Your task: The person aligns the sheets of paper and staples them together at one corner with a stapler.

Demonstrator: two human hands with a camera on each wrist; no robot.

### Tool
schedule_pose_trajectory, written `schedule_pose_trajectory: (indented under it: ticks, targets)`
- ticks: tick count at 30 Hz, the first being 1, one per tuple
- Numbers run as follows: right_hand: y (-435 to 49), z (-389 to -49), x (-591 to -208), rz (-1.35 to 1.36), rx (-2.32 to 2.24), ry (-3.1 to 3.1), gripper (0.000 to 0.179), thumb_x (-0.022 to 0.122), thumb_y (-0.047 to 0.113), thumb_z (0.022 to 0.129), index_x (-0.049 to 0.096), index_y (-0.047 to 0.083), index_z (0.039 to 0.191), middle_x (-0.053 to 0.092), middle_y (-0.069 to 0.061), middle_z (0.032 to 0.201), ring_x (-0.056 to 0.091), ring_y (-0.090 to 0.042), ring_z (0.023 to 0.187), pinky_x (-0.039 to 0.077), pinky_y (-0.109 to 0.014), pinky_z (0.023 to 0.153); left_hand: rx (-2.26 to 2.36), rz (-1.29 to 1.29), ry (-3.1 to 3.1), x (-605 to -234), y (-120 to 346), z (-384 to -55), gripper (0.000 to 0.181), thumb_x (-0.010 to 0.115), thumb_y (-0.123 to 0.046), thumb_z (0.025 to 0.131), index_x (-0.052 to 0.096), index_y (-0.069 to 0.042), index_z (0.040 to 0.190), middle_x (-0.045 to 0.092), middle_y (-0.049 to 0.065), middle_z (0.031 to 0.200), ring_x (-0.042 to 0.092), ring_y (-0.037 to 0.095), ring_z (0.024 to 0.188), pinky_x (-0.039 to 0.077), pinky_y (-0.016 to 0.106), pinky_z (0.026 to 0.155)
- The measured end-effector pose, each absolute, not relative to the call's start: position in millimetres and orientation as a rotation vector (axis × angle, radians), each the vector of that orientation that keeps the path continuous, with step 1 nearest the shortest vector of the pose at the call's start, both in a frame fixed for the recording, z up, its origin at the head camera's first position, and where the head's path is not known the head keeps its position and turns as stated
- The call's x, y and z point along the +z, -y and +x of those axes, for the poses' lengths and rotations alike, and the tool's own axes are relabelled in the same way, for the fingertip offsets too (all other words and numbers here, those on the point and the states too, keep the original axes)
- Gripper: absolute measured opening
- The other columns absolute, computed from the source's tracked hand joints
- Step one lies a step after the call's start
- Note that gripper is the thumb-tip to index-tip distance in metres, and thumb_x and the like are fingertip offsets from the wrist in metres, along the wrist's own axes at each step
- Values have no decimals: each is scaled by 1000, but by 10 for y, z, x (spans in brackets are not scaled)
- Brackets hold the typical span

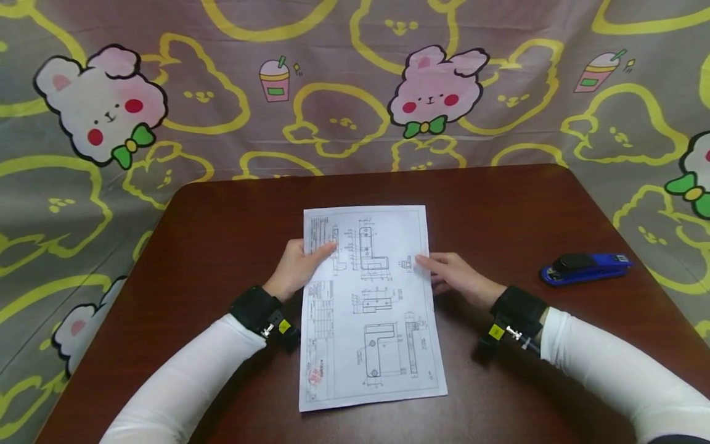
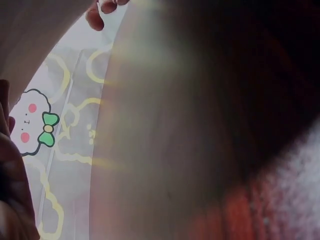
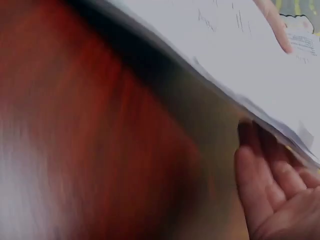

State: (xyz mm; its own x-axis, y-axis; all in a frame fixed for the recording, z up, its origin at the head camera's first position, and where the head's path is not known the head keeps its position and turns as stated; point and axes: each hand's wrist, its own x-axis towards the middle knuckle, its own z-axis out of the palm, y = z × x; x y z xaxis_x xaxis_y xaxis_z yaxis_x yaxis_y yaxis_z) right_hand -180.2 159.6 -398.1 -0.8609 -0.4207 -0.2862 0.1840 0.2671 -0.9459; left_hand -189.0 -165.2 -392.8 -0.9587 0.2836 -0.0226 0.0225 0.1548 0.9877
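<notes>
A sheaf of white paper (image 1: 344, 320) printed with technical drawings is held up over the table, its printed side facing the head camera. At its left edge my left hand (image 1: 294, 266) grips it, thumb lying on the printed face and the other fingers hidden behind. My right hand (image 1: 460, 277) holds the right edge, thumb on the front and fingers underneath. In the right wrist view, the fingers of that hand (image 3: 275, 190) are bent beneath the paper's edge (image 3: 220, 82), where more than one layer shows.
A blue and black stapler (image 1: 585, 269) lies on the right part of the dark reddish-brown table (image 1: 222, 228). Behind the table hangs a cloth (image 1: 333, 74) with cartoon rabbits and yellow outlines. A black wrist strap with a camera sits on each forearm.
</notes>
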Motion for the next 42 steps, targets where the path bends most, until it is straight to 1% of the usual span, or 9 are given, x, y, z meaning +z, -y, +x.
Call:
schedule_pose_trajectory:
  ticks: [4,8,12,16,23,28,31,35,42]
  targets:
    - [-1860,-1882,-3833,-254,-1616,-2196,59,47,46,101,50,-4,134,62,-21,122,61,-33,107,53,-39,84,1896,283,-2217,-3932,1685,-1899,35,62,-28,97,62,-6,125,69,16,106,71,32,79,57,45,63]
    - [-2249,-1974,-3595,-377,-1500,-2404,53,44,39,104,50,-5,132,59,-24,125,57,-39,113,51,-42,87,1887,290,-2224,-3928,1714,-1905,35,61,-27,97,62,-5,125,69,17,107,71,32,80,57,45,64]
    - [-2667,-2034,-3362,-438,-1164,-2718,49,51,36,102,53,-3,132,56,-24,129,50,-39,120,42,-53,95,1877,313,-2235,-3931,1734,-1903,36,61,-26,98,61,-4,126,69,17,107,71,32,80,57,44,64]
    - [-3017,-2040,-3242,-386,-802,-2849,57,61,40,95,52,-1,133,51,-25,134,44,-41,124,36,-59,97,1860,307,-2247,-3937,1748,-1889,37,61,-27,97,61,-5,127,69,17,108,71,31,80,57,44,64]
    - [-3437,-2014,-3312,-399,-446,-2810,69,73,40,86,50,-8,132,49,-36,130,45,-52,118,39,-63,91,1868,322,-2229,-3943,1744,-1880,36,60,-25,98,61,-5,128,69,17,108,71,32,80,57,44,64]
    - [-3647,-1976,-3459,-434,-333,-2740,80,83,35,75,49,-12,129,50,-38,126,45,-55,116,41,-62,89,1871,326,-2213,-3950,1736,-1878,37,62,-27,97,61,-6,128,69,16,109,71,32,81,57,45,65]
    - [-3766,-1960,-3543,-492,-309,-2723,74,87,25,69,54,-13,123,57,-35,117,50,-53,110,44,-59,86,1870,322,-2217,-3956,1742,-1884,37,62,-27,97,61,-6,127,69,16,108,71,32,81,57,45,65]
    - [-3869,-1961,-3631,-492,-296,-2723,58,88,12,65,61,-12,111,64,-26,101,59,-47,96,47,-56,79,1865,330,-2223,-3951,1753,-1885,36,61,-25,98,61,-5,128,69,17,108,71,32,80,57,45,64]
    - [-3914,-1995,-3716,-494,-249,-2763,41,87,6,63,67,-7,97,66,-16,89,62,-38,86,49,-54,75,1870,334,-2229,-3940,1770,-1873,35,60,-24,98,61,-4,127,69,17,108,71,32,81,57,45,64]
